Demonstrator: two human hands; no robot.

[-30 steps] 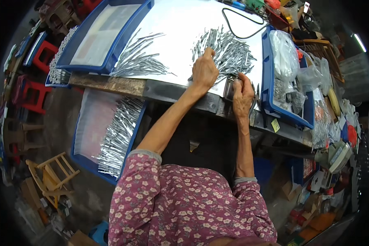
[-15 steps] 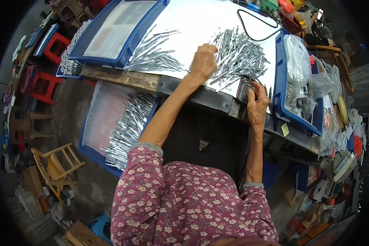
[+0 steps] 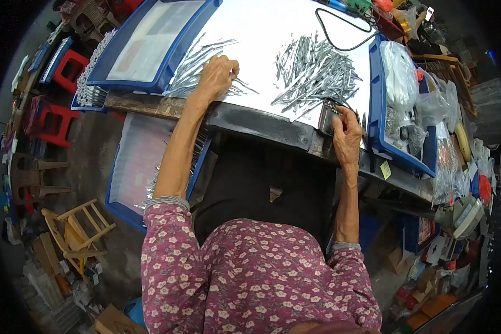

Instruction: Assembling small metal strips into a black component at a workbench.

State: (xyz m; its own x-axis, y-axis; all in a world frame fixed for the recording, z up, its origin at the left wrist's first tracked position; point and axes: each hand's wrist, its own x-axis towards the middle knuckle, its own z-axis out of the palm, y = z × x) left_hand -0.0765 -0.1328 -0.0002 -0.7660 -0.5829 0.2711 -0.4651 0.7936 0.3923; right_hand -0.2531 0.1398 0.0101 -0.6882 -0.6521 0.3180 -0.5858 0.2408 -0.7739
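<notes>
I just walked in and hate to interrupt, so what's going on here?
A person in a flowered top is working barehanded at a table. The left hand is at the smaller pile of thin silvery strips; whether it holds any is unclear. The right hand is at a small dark block by the table's front edge, near the larger pile.

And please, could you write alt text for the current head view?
A person's left hand is over the smaller pile of thin silvery strips on a white worktop; the right hand is at a small metal device by the larger pile. Blue trays flank both.
</notes>
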